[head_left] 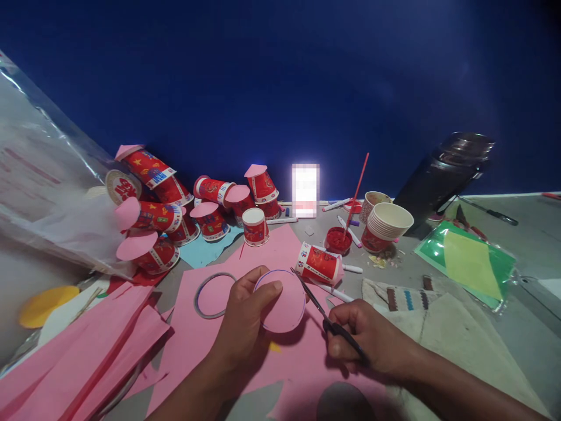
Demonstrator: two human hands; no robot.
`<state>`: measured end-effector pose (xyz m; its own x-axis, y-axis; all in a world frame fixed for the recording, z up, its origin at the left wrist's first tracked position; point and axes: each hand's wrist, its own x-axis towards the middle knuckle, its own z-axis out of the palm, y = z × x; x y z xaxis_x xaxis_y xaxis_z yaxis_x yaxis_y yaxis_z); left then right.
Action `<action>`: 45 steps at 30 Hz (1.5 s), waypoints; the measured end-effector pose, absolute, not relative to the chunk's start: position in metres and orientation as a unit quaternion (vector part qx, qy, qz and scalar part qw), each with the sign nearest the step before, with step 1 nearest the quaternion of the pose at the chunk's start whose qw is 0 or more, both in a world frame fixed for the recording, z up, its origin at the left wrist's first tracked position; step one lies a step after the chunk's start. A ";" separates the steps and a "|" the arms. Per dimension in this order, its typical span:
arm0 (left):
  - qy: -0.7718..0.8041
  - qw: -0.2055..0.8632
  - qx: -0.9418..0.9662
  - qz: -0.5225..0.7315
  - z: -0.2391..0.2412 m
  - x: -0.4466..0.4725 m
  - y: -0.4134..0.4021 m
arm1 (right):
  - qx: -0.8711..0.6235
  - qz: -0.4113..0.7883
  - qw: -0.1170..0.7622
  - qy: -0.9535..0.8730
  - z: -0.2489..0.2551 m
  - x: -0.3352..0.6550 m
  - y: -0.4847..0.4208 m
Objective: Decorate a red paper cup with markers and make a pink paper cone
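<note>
A pink paper circle [284, 307] with a blue pen line along part of its edge is pinched in my left hand [248, 310], thumb on top. My right hand [366, 336] grips a pair of black-handled scissors [322, 307], fingers wrapped round the handles. The blades point up and left and lie along the circle's right edge; whether they touch the paper I cannot tell. Below both hands lies a large pink paper sheet [197, 356]. A grey ring [197, 304] rests on it left of my left hand. Just beyond the circle, a red paper cup [319, 263] lies on its side.
Red paper cups with pink tops [164, 216] are piled at the back left. Stacked cups [385, 225], a red paint pot [337, 241] with a stick and a dark flask [442, 175] stand at the back right. Folded pink paper [87, 356] lies left, a pale cloth [464, 345] right.
</note>
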<state>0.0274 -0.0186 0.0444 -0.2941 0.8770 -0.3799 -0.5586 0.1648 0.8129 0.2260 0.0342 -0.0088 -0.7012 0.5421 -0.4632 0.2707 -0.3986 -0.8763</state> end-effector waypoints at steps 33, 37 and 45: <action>0.462 0.609 0.205 0.611 0.031 0.019 -0.018 | -0.331 0.759 0.140 -0.542 -0.007 0.228 0.037; 0.452 0.626 0.202 0.603 0.024 0.027 -0.018 | -0.350 0.768 0.234 -0.482 -0.003 0.224 0.037; 0.432 0.657 0.208 0.582 0.009 0.041 -0.022 | -0.406 0.720 0.267 -0.496 0.007 0.220 0.035</action>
<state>0.0408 -0.0222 0.0088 -0.0493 0.9444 -0.3249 -0.5844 0.2365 0.7762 0.2203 0.0354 0.0071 -0.5287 0.7865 -0.3193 0.0190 -0.3651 -0.9308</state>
